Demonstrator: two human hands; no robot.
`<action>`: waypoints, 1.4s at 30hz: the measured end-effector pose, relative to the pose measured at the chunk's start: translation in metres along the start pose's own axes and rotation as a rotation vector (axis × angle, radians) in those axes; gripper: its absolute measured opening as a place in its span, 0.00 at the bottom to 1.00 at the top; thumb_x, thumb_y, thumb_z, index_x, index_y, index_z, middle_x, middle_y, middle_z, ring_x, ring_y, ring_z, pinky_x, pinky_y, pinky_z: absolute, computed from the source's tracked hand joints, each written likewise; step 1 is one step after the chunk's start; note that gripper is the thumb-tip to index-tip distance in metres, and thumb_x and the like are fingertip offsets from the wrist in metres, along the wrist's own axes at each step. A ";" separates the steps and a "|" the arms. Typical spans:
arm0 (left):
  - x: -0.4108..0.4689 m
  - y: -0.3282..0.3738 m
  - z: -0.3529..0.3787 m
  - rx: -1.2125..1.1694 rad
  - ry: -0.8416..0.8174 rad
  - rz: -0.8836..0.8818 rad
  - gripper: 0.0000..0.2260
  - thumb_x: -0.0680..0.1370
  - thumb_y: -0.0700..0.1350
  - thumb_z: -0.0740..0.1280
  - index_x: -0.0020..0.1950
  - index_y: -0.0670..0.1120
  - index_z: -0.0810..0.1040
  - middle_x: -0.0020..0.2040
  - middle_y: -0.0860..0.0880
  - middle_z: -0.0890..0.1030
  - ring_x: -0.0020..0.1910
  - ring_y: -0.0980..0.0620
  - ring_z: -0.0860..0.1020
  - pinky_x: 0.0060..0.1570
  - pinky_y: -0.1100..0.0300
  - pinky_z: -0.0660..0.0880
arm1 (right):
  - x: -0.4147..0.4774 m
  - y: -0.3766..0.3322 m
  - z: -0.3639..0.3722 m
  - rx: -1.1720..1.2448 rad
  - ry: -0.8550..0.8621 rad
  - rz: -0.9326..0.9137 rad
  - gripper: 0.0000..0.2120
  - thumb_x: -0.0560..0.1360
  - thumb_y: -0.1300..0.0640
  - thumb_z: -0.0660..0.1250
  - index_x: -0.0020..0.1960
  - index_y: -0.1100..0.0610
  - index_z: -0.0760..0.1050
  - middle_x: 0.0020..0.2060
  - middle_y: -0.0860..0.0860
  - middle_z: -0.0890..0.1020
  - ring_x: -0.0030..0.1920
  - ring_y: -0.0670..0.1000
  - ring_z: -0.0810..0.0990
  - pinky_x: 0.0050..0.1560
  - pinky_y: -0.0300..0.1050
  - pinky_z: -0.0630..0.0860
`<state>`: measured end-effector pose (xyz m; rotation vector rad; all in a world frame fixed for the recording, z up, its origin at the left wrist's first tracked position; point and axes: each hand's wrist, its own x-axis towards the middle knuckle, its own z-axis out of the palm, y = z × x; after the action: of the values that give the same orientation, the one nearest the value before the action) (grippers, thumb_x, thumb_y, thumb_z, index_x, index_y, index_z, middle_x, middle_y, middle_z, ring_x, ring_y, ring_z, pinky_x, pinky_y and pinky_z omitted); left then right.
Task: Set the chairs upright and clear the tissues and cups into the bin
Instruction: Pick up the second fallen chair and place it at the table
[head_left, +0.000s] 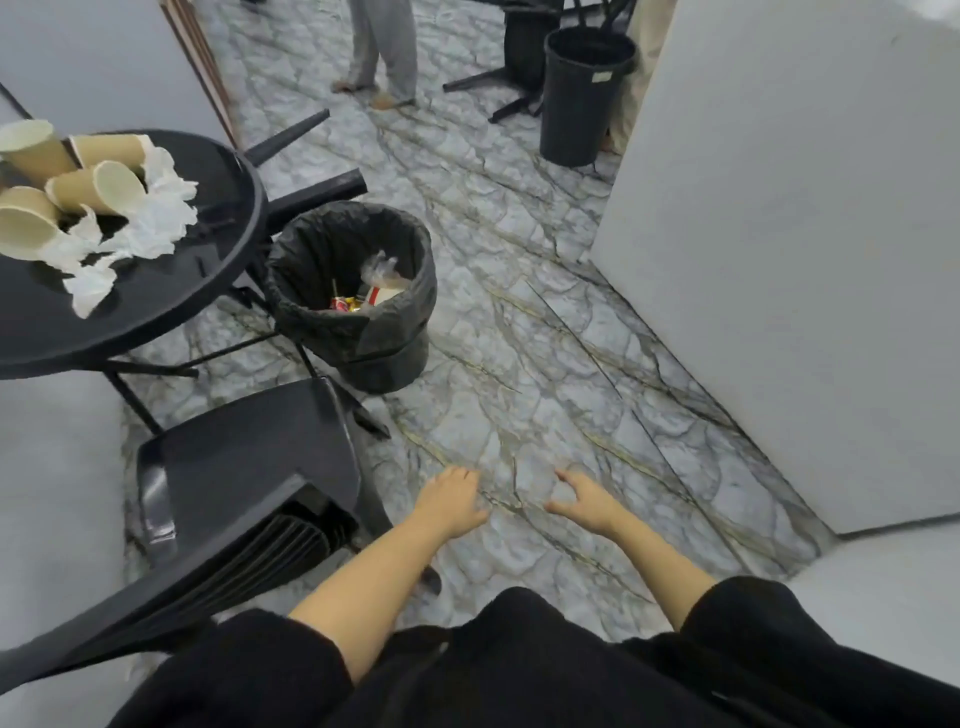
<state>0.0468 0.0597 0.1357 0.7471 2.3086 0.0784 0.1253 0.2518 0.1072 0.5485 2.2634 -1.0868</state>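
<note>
From the head view I am holding my left hand (451, 501) and right hand (581, 500) empty, fingers apart, judging the chair (244, 483) lying at eight o'clock needs righting, while cups (93, 189) and tissues (156, 218) are waiting on the surface (208, 270) at ten o'clock beside the bin (358, 291).

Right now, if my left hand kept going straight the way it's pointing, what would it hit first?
Probably nothing soon: the left hand points over bare floor, passing right of the lined bin. Depth is hard to judge.
</note>
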 end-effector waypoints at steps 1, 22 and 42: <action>0.011 0.001 -0.002 -0.010 -0.016 -0.037 0.27 0.78 0.52 0.60 0.73 0.41 0.60 0.73 0.41 0.65 0.72 0.44 0.62 0.70 0.53 0.61 | 0.004 0.004 -0.006 -0.034 -0.014 0.006 0.34 0.75 0.49 0.64 0.74 0.59 0.53 0.75 0.57 0.58 0.74 0.55 0.59 0.71 0.46 0.57; 0.311 0.034 -0.242 -0.123 0.017 -0.146 0.30 0.79 0.54 0.60 0.76 0.42 0.54 0.76 0.43 0.60 0.75 0.43 0.59 0.71 0.50 0.61 | 0.252 -0.051 -0.286 -0.296 -0.035 -0.006 0.36 0.76 0.47 0.62 0.75 0.58 0.48 0.76 0.56 0.54 0.75 0.55 0.56 0.73 0.47 0.55; 0.634 -0.019 -0.535 -0.406 0.168 -0.341 0.30 0.78 0.54 0.62 0.75 0.42 0.56 0.75 0.41 0.61 0.74 0.43 0.60 0.72 0.50 0.60 | 0.621 -0.204 -0.603 -0.467 -0.228 -0.201 0.37 0.76 0.46 0.62 0.75 0.60 0.47 0.76 0.56 0.53 0.75 0.54 0.55 0.73 0.47 0.54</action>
<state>-0.6783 0.4619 0.1503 0.1439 2.4335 0.4529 -0.6489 0.6882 0.1331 0.0066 2.2917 -0.6307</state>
